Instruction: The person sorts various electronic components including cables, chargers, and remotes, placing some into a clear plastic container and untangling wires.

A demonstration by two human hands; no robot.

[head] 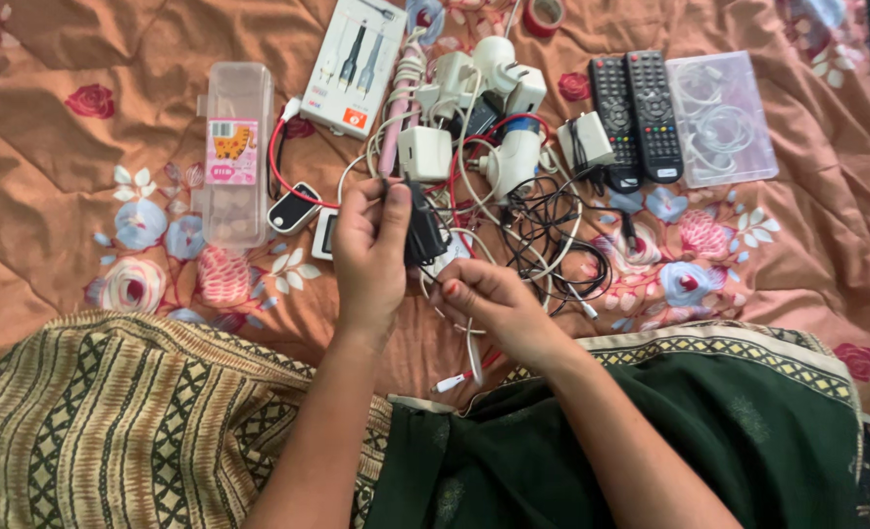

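You've got a peach bedspread [82, 176] with pink and blue flowers, two black remotes [637, 116], white chargers [474, 88], one black adapter [421, 230], red cable [280, 171], clear plastic case [234, 147], dark green cloth [709, 431], tan-and-black lattice fabric [121, 421].

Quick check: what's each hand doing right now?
Left hand: closed around a black charger.
Right hand: fingers pinched on a white cable.

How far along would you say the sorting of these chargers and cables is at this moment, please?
Done: two black remotes, a clear case of white cable and a boxed cable pack lie apart from the heap. In hand: the left hand holds a black adapter while the right hand pinches a white cable. Left: white chargers and black wires lie tangled together.
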